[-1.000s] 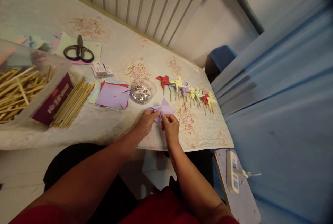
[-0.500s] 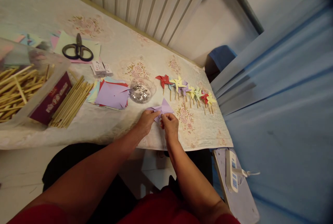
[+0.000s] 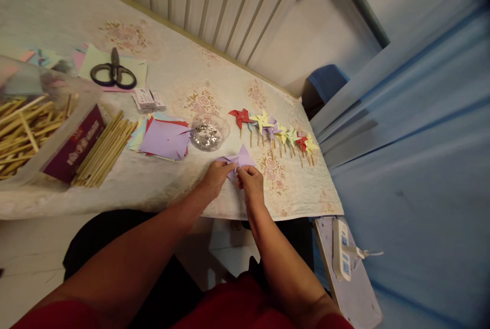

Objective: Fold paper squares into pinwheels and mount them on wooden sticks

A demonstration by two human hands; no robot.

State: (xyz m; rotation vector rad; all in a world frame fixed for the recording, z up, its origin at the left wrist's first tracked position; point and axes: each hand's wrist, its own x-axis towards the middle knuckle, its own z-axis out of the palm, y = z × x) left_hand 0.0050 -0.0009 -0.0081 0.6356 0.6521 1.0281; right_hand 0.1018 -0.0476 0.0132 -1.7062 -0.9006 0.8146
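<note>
A purple paper pinwheel, partly folded, is held between both hands just above the table's near edge. My left hand pinches its left side, thumb on top. At its middle, my right hand is closed with fingertips pressed on the paper; whether a pin sits there is too small to tell. Beyond my left hand stands a clear round dish of small shiny metal pieces. Left of the dish lies a stack of cut paper squares, a purple one on top.
Finished pinwheels on sticks lie in a row at the right. On the left are a plastic bag of sticks, bundled sticks, scissors on paper and small boxes. A power strip rests beside the table.
Almost nothing differs. Both hands keep hold of the purple pinwheel, and the right fingers have shifted only slightly at its middle.
</note>
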